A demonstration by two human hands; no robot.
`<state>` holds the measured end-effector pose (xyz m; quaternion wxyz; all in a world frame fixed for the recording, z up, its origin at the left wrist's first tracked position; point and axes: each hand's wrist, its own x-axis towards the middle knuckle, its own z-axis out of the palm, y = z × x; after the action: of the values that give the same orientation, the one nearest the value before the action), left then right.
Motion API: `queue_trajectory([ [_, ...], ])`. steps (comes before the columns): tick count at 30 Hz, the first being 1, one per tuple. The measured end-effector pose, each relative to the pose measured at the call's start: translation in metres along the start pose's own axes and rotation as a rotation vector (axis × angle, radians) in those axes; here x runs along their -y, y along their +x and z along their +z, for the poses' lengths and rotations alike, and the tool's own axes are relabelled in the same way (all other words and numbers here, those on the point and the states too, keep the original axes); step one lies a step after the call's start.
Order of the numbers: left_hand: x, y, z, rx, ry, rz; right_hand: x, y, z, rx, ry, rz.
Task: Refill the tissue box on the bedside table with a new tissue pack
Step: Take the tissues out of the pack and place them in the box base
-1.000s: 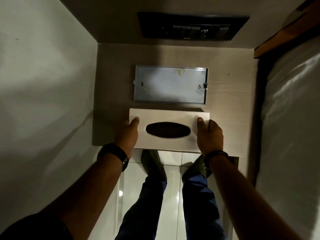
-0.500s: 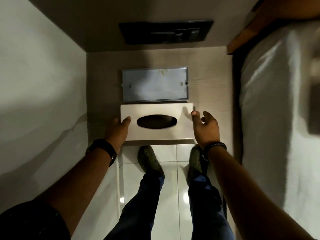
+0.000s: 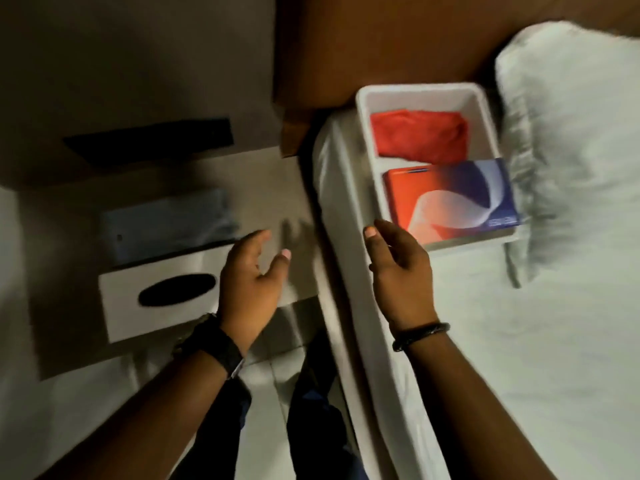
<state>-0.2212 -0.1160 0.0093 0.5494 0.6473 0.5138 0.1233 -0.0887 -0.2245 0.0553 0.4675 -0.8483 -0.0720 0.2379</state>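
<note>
The right hand [image 3: 401,271] hangs with its fingers loosely apart and gripping nothing; whether the fingertips [image 3: 370,232] touch the near rim of the white tray [image 3: 363,133] cannot be told. Just beyond those fingertips, inside the tray, lies the new tissue pack [image 3: 453,199], orange, white and blue, lying flat in the near part. Further from the fingers, in the tray's far part, is a red cloth [image 3: 419,136]. The tray sits on the bed [image 3: 519,341], beside a pillow [image 3: 571,133].

The left hand [image 3: 249,285] is also slack, fingers apart and slightly curved, holding nothing, above the bedside table [image 3: 263,188]. Immediately to its left, partly under the palm, is the white tissue box cover [image 3: 156,296] with its dark oval slot. Beyond that lies a grey metal tray [image 3: 166,223], blurred.
</note>
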Motion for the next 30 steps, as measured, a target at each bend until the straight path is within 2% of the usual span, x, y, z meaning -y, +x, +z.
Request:
queue_trajectory([
  [3,-0.054,-0.006,0.042,0.119,0.104,0.234,0.005,0.023,-0.062,-0.2,0.036,-0.021],
  [6,-0.101,0.001,0.088,0.198,0.247,0.373,-0.004,0.055,-0.109,-0.367,0.01,0.049],
  [8,-0.124,0.013,0.116,0.209,0.357,0.446,-0.014,0.078,-0.124,-0.377,0.004,0.169],
  [11,-0.147,0.037,0.152,0.264,0.63,0.514,-0.029,0.098,-0.131,-0.298,0.142,0.337],
  [14,-0.159,0.061,0.177,0.318,0.795,0.486,-0.037,0.102,-0.129,-0.217,0.256,0.351],
  [18,-0.163,0.082,0.195,0.384,0.791,0.354,-0.039,0.114,-0.13,-0.181,0.323,0.355],
  [21,-0.169,0.094,0.202,0.439,0.748,0.355,-0.042,0.127,-0.136,-0.16,0.375,0.378],
  [25,-0.182,0.107,0.197,0.597,0.726,0.318,-0.044,0.124,-0.134,-0.167,0.492,0.292],
  [30,-0.187,0.106,0.192,0.782,0.247,0.108,-0.036,0.123,-0.134,-0.201,0.618,0.267],
])
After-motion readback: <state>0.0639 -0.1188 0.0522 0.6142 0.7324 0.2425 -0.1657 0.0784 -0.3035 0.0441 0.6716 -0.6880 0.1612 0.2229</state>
